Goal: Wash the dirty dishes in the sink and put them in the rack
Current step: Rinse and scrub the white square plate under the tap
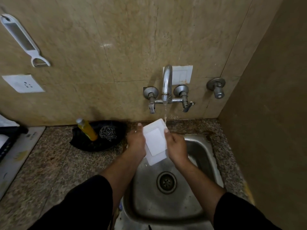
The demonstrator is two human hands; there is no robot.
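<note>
White dish [155,143], over the sink [204,146] with its top corner under the running tap [167,83], clasped by one hand at each long edge.

I judge it light, stiff, breakable and slick with water, so the two long rims look like the safest hold. My left hand [137,143] and right hand [177,146] pinch there, thumbs on the near side. The fingers behind it and its far face are hidden, so I can't tell how clean it is, and I can't make out a rack.
</note>
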